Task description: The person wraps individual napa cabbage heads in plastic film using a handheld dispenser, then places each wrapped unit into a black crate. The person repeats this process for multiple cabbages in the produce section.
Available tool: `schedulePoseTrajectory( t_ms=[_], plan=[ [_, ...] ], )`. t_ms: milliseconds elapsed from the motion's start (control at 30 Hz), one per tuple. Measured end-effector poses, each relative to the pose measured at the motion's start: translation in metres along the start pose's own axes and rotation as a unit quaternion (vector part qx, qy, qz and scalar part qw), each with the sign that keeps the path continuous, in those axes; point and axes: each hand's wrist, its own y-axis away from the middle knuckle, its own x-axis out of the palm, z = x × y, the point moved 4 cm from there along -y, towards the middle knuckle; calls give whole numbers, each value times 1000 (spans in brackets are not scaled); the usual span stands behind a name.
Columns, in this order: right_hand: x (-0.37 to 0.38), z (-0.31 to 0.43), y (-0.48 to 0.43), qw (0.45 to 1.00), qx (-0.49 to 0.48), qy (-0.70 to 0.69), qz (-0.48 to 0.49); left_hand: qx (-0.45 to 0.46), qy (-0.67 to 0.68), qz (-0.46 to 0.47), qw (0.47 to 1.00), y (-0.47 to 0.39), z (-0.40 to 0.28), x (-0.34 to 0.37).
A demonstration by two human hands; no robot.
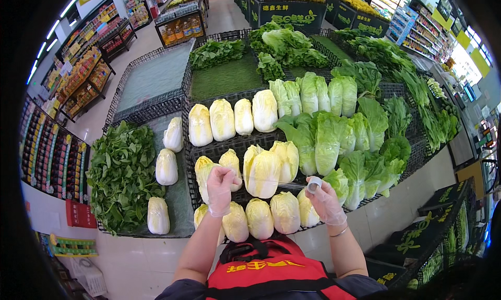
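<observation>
My right hand (327,204), in a clear disposable glove, grips a small roll of clear tape (314,184) with a pale core. From it a strip of the tape (289,184) stretches leftward to my gloved left hand (220,190), whose fingertips are pinched on its other end. The strip crosses in front of a large napa cabbage (264,171) with pale yellow leaves. A second napa cabbage (285,159) stands against its right side. Below my hands, a front row of napa cabbages (259,218) lines the edge of the black crate display; my left forearm partly hides one.
Leafy greens (121,174) are heaped at the left, beside several loose napa cabbages (166,167). Romaine-like lettuces (329,143) fill the right side. A wire-sided bin (152,79) stands at the far left. Dark crates (415,237) flank the aisle at right.
</observation>
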Motion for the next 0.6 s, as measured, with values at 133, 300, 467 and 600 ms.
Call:
schedulePoseTrajectory(
  t_ms=[133, 300, 467, 600],
  plan=[
    [-7, -6, -12, 997, -45, 25, -58, -5, 1, -13, 1000, 2, 3, 3],
    [-11, -12, -21, 992, -58, -18, -115, 19, -12, -20, 1000, 5, -2, 2],
    [-15, -14, -24, 992, 21, -38, -117, 33, -3, -24, 999, 3, -14, 1],
    [-17, -12, -23, 994, 55, -5, -95, 24, -1, -14, 1000, 1, -24, 5]
  ],
)
